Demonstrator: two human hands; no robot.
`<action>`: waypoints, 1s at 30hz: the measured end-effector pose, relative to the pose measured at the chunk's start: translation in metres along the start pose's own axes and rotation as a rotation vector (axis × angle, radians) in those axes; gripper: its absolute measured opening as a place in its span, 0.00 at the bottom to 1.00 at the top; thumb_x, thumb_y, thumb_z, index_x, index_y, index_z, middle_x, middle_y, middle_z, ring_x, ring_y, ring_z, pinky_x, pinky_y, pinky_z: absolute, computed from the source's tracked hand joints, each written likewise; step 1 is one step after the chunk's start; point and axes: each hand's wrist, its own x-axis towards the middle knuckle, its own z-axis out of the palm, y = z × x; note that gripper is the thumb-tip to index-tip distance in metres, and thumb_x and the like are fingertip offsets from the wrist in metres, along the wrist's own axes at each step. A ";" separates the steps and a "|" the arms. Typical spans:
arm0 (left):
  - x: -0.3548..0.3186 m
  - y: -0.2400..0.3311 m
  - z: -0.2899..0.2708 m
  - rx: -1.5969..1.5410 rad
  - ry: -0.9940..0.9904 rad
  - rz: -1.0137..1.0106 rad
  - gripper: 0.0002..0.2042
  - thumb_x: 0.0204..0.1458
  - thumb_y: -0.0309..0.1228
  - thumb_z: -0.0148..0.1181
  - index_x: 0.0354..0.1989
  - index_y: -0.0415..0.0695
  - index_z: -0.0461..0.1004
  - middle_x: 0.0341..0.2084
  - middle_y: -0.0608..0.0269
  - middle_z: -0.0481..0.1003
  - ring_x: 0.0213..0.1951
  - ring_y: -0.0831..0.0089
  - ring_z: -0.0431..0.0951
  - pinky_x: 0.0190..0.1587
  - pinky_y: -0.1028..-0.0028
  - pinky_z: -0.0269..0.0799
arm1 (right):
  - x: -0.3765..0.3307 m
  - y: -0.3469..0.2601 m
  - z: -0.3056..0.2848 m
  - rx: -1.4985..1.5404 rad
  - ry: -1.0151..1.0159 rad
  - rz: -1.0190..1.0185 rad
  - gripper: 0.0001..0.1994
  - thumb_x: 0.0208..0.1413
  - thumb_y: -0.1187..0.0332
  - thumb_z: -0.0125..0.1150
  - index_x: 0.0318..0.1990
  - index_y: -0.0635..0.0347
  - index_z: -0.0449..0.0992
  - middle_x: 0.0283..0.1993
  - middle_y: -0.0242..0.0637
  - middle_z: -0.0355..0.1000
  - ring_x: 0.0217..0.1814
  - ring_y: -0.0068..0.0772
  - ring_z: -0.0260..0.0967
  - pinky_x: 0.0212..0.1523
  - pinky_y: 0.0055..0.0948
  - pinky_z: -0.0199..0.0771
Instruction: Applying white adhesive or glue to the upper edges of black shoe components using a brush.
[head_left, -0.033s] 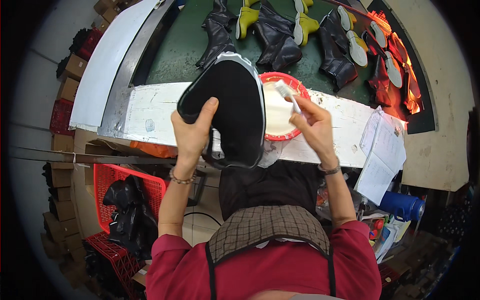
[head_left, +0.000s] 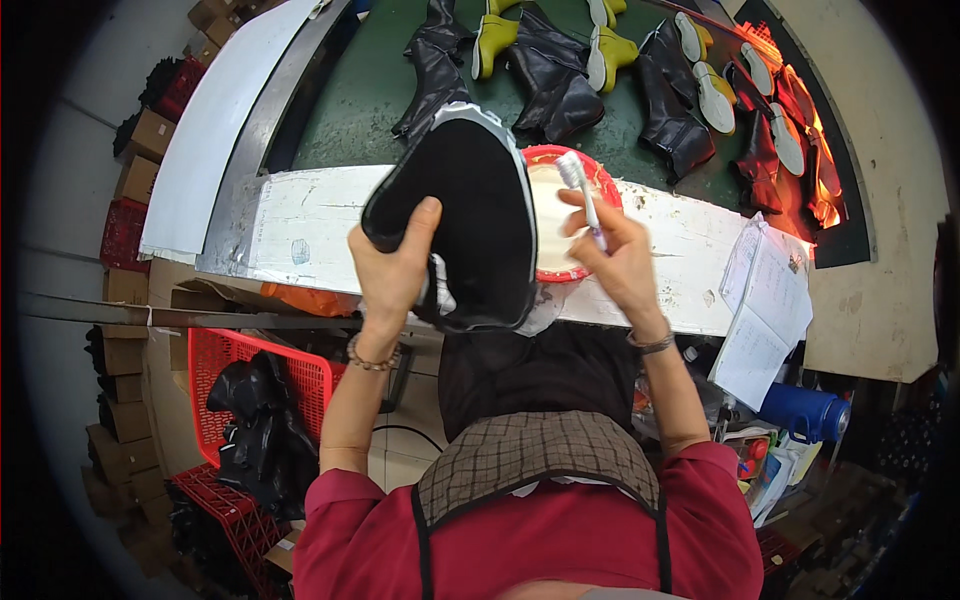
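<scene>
My left hand (head_left: 393,262) is closed on a black boot (head_left: 470,215), thumb lying across its broad dark face. A whitish wet-looking band runs along the boot's far and right edges. Pinched in my right hand (head_left: 622,262) is a toothbrush (head_left: 590,205), its pale bristle head pointing up and away from me. Beneath the brush and just right of the boot stands a red-rimmed tub (head_left: 604,185) of creamy white liquid. The boot hides the tub's left side.
A white-topped ledge (head_left: 320,225) crosses in front of me. Beyond it, dark boots (head_left: 555,85) and yellow shoe parts (head_left: 612,55) lie on a green conveyor (head_left: 340,125), near an orange glow. Papers (head_left: 765,310) and a blue flask (head_left: 805,412) are at right; a red basket (head_left: 215,370) at left.
The toothbrush has tipped more upright, and my right hand has turned and shifted slightly nearer. My left hand and the boot have moved a little to the right.
</scene>
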 end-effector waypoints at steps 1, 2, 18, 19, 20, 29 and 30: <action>-0.006 -0.006 -0.002 0.004 -0.031 -0.016 0.12 0.59 0.25 0.68 0.48 0.32 0.82 0.37 0.64 0.83 0.38 0.79 0.80 0.43 0.78 0.76 | -0.005 -0.016 0.014 -0.124 -0.082 0.058 0.26 0.56 0.75 0.70 0.64 0.64 0.75 0.38 0.23 0.75 0.28 0.07 0.61 0.29 0.14 0.62; -0.009 -0.008 -0.005 -0.008 -0.097 -0.093 0.16 0.58 0.25 0.68 0.53 0.32 0.79 0.41 0.62 0.82 0.42 0.77 0.79 0.45 0.78 0.76 | -0.006 -0.003 0.033 -0.088 0.015 0.023 0.20 0.58 0.74 0.70 0.59 0.64 0.79 0.32 0.20 0.73 0.24 0.05 0.56 0.24 0.15 0.55; 0.073 -0.019 -0.055 0.145 0.078 -0.052 0.11 0.59 0.24 0.58 0.44 0.29 0.79 0.35 0.57 0.83 0.37 0.73 0.80 0.44 0.72 0.76 | -0.010 -0.027 0.085 -0.313 -0.284 -0.389 0.24 0.45 0.69 0.82 0.51 0.61 0.83 0.47 0.33 0.78 0.32 0.19 0.72 0.29 0.19 0.70; 0.078 -0.013 -0.056 0.106 0.106 -0.080 0.10 0.58 0.24 0.59 0.43 0.29 0.79 0.35 0.57 0.82 0.37 0.73 0.80 0.44 0.72 0.76 | -0.011 -0.025 0.094 -0.440 -0.265 -0.414 0.23 0.46 0.71 0.81 0.51 0.61 0.82 0.46 0.35 0.78 0.33 0.25 0.74 0.31 0.22 0.72; 0.087 -0.018 -0.065 0.055 0.103 -0.119 0.11 0.58 0.24 0.59 0.44 0.29 0.79 0.36 0.57 0.82 0.37 0.72 0.80 0.43 0.72 0.76 | -0.012 -0.020 0.099 -0.566 -0.244 -0.440 0.22 0.47 0.72 0.79 0.52 0.62 0.82 0.46 0.37 0.78 0.35 0.31 0.76 0.33 0.25 0.74; 0.035 -0.025 -0.055 0.196 -0.475 0.098 0.61 0.38 0.30 0.81 0.78 0.36 0.40 0.69 0.45 0.63 0.69 0.56 0.65 0.71 0.63 0.60 | 0.021 -0.024 0.089 -0.364 -0.212 -0.530 0.13 0.50 0.81 0.68 0.45 0.64 0.83 0.35 0.40 0.76 0.33 0.42 0.76 0.33 0.33 0.74; 0.022 -0.023 -0.039 0.408 -0.439 0.208 0.69 0.33 0.29 0.84 0.79 0.38 0.32 0.72 0.44 0.58 0.72 0.53 0.61 0.73 0.61 0.56 | 0.021 -0.026 0.088 -0.300 -0.231 -0.519 0.12 0.50 0.81 0.69 0.44 0.66 0.83 0.34 0.41 0.76 0.32 0.41 0.76 0.32 0.32 0.73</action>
